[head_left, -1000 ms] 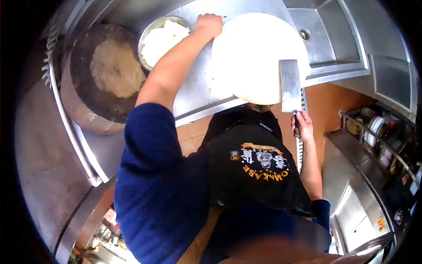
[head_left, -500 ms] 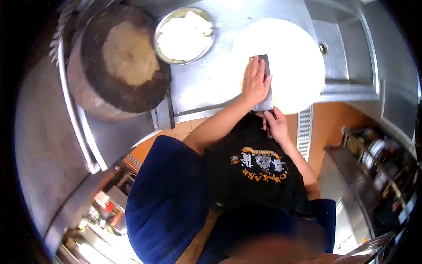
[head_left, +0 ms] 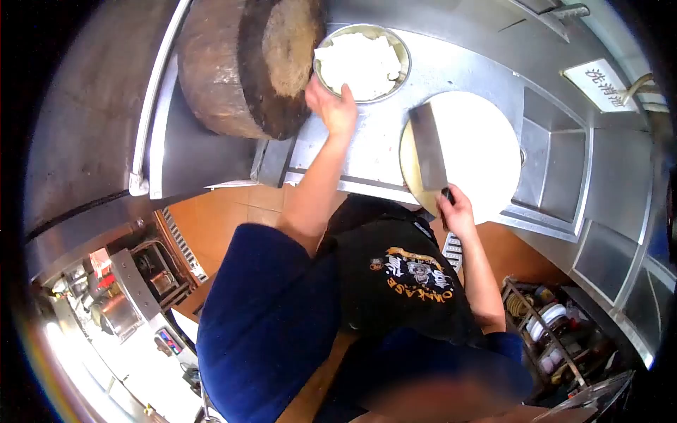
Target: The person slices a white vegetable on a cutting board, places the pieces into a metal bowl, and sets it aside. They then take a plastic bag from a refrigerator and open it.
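My left hand (head_left: 333,111) is at the near left side of a round metal bowl (head_left: 407,67), its thumb by the rim and its fingers curled at the outer side, partly hidden. White pieces (head_left: 361,67) are heaped in the bowl, too bright to make out their kind. My right hand (head_left: 457,211) is closed around the dark handle of a cleaver (head_left: 429,148). The wide blade lies over the left part of a round white cutting board (head_left: 479,155), pointing away from me.
A thick round wooden chopping block (head_left: 218,70) stands left of the bowl. The steel counter (head_left: 370,144) carries these things. A sink (head_left: 557,158) lies to the right. Lower right is a rack (head_left: 550,331) with dishes, and lower left are kitchen appliances (head_left: 134,310).
My left hand has left the cleaver blade and moved up and left to the bowl. My right hand still holds the handle. The whole view has shifted.
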The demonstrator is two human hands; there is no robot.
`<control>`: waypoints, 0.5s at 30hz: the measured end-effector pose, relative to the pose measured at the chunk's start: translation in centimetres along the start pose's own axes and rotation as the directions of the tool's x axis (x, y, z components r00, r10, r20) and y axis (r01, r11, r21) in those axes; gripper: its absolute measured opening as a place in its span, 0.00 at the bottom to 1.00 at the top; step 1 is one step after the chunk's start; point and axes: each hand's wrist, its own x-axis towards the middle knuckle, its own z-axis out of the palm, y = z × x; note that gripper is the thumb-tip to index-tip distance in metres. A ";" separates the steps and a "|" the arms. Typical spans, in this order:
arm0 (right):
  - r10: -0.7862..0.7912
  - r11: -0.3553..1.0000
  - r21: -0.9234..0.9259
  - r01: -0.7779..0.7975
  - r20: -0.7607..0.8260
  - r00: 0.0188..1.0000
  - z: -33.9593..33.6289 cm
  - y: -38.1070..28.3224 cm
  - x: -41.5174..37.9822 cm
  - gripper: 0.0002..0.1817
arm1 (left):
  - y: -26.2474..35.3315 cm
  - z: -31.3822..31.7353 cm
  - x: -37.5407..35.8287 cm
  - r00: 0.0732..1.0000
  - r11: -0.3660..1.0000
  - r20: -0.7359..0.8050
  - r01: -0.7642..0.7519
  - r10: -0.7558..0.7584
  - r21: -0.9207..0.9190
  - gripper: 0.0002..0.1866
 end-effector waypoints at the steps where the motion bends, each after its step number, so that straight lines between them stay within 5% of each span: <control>1: 0.036 0.999 0.006 -0.036 0.035 0.999 -0.4 0.8 -0.7 0.14 | -2.2 1.5 -2.7 0.969 0.971 -0.064 0.239 -0.238 0.009 0.38; 2: 0.040 0.999 -0.010 -0.040 0.056 0.998 -0.9 1.6 -1.3 0.14 | -3.3 2.4 -4.2 0.878 0.885 -0.127 0.465 -0.461 -0.001 0.37; 3: 0.043 0.999 -0.029 -0.041 0.077 0.996 -1.5 2.4 -1.5 0.15 | -2.8 2.0 -3.4 0.875 0.884 -0.137 0.467 -0.464 -0.012 0.37; 4: 0.101 0.994 -0.045 -0.098 0.082 0.991 -2.5 4.1 -1.2 0.15 | -2.2 1.4 -1.8 0.524 0.386 0.314 0.828 -0.792 -0.407 0.32; 5: 0.089 0.995 -0.059 -0.085 0.085 0.992 -3.7 5.8 -0.6 0.15 | -1.7 1.2 -0.8 0.124 -0.340 0.796 0.857 -0.593 -0.386 0.26; 7: -0.156 0.987 -0.039 0.154 -0.033 0.987 -6.4 7.7 0.9 0.15 | -2.3 2.7 -0.1 0.154 -0.276 0.832 0.897 -0.534 -0.344 0.22; 8: 0.029 1.000 -0.006 -0.030 -0.094 0.995 -8.7 6.5 1.1 0.14 | -2.9 3.6 0.3 0.168 -0.195 0.864 0.937 -0.475 -0.289 0.19; 9: 0.002 0.996 0.091 0.009 -0.112 0.994 -12.8 9.3 2.9 0.13 | -3.9 4.6 -0.2 0.195 -0.200 0.855 0.925 -0.481 -0.323 0.19; 10: 0.006 1.000 0.016 -0.001 -0.343 0.939 -15.3 8.4 3.2 0.13 | -5.1 5.8 -1.2 0.185 -0.196 0.841 0.926 -0.509 -0.322 0.17; 11: -0.347 0.932 -0.298 0.205 -0.578 0.739 -18.1 9.9 4.6 0.13 | -5.2 6.2 -1.4 0.179 -0.195 0.824 0.924 -0.537 -0.328 0.16; 12: -0.339 0.902 -0.432 -0.015 -0.727 0.597 -21.8 11.1 6.0 0.17 | -2.1 3.0 -2.5 0.220 -0.162 0.780 0.911 -0.586 -0.378 0.16; 13: -0.105 0.969 -0.216 -0.123 -0.804 0.585 -22.3 7.2 4.2 0.20 | -1.4 1.6 -4.7 0.256 -0.178 0.755 0.880 -0.604 -0.440 0.16; 14: -0.323 0.910 -0.409 -0.062 -0.796 0.513 -22.9 6.2 3.0 0.24 | -2.0 0.8 -7.5 0.298 -0.202 0.748 0.844 -0.593 -0.497 0.17; 15: -0.469 0.808 -0.588 -0.039 -0.682 0.561 -24.7 6.8 3.1 0.26 | -1.0 -1.4 -10.3 0.361 -0.194 0.713 0.800 -0.601 -0.568 0.18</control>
